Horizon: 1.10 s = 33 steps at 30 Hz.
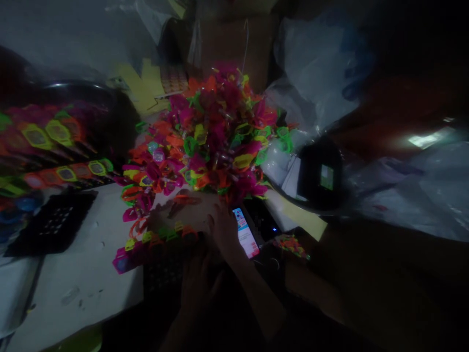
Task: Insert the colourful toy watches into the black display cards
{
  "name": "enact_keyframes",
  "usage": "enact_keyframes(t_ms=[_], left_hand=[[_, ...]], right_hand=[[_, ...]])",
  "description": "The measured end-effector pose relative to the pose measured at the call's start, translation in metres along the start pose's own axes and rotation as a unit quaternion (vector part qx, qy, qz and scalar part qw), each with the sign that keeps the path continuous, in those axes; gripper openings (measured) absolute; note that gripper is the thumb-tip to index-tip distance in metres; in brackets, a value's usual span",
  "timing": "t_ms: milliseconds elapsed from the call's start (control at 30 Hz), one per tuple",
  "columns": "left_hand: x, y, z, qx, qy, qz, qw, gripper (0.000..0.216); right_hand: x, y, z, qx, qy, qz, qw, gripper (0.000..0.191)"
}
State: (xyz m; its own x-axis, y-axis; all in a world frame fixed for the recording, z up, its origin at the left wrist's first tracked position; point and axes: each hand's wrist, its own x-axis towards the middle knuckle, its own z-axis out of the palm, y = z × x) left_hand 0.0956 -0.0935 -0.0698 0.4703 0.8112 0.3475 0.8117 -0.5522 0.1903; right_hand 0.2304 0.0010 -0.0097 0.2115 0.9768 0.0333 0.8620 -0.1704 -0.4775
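The picture is dark and blurred. A large heap of toy wristwatches (220, 132) in pink, orange, yellow and green lies ahead. At its near edge is my right hand (223, 227), fingers parted, with nothing visible in them. Lower and to the left, my left hand (197, 276) rests by a dark perforated rack (164, 274), thumb held away from the fingers. Along that rack's far edge runs a row of toy watches (161, 237), just beyond my left fingers. A lit phone (246, 233) lies right beside my right hand.
At left, more watches stand in rows (66, 173) near a black perforated tray (54, 220) on the white table (98, 274). A dark round basin (322, 171) holds papers at right. Yellow sheets (142, 85), plastic bags (315, 63) and a cardboard box (232, 49) are behind the heap.
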Motion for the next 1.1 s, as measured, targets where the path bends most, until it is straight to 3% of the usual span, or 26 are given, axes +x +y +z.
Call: enact_keyframes(t_ms=[233, 433, 633, 800, 900, 967, 1100], left_hand=[[-0.006, -0.004, 0.005, 0.002, 0.009, 0.012, 1.0, 0.052], [-0.007, -0.003, 0.007, 0.014, 0.008, 0.001, 1.0, 0.051], [-0.004, -0.002, 0.005, 0.011, 0.008, -0.005, 1.0, 0.046], [-0.001, 0.001, 0.0, 0.002, 0.011, -0.001, 1.0, 0.05], [0.004, 0.008, -0.01, -0.024, -0.002, 0.002, 1.0, 0.049], [0.012, 0.016, -0.015, -0.051, -0.001, 0.01, 0.999, 0.047], [0.041, 0.031, -0.013, -0.099, 0.013, 0.044, 0.994, 0.042]], right_hand=[[-0.006, -0.026, 0.006, 0.036, -0.029, -0.145, 0.988, 0.033], [-0.006, -0.018, 0.008, 0.059, -0.041, -0.223, 0.972, 0.04], [0.001, -0.013, 0.013, 0.08, -0.038, -0.254, 0.963, 0.046], [0.0, -0.02, -0.009, 0.116, -0.075, -0.195, 0.971, 0.033], [-0.022, -0.001, -0.034, 0.151, -0.04, -0.177, 0.972, 0.03], [-0.042, 0.025, -0.046, 0.131, 0.032, -0.136, 0.982, 0.026], [-0.067, 0.085, -0.047, 0.049, 0.153, -0.091, 0.983, 0.031]])
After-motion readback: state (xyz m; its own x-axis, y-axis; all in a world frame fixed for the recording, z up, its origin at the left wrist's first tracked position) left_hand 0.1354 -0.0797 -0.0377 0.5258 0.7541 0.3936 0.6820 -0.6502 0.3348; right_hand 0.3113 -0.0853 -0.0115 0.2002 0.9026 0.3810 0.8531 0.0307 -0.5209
